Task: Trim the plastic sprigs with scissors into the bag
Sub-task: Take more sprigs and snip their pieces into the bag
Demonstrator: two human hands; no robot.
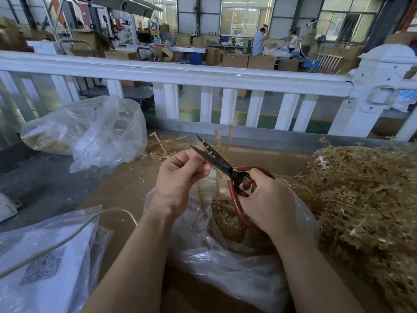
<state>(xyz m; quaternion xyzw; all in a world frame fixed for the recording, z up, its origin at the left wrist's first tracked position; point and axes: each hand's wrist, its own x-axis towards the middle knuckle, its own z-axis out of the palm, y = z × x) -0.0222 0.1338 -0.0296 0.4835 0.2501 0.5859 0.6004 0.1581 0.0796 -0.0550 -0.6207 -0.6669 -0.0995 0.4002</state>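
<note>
Site was a factory floor, a large packing and assembly hall; tall steel-framed windows ran along the far wall; cardboard boxes stood stacked on the floor around long work tables; several workers stood sorting goods at the back; the green painted floor carried a yellow line; a white railing fenced off the near bench, where a bulk heap of tan plastic sprigs and clear plastic bags lay.
</note>
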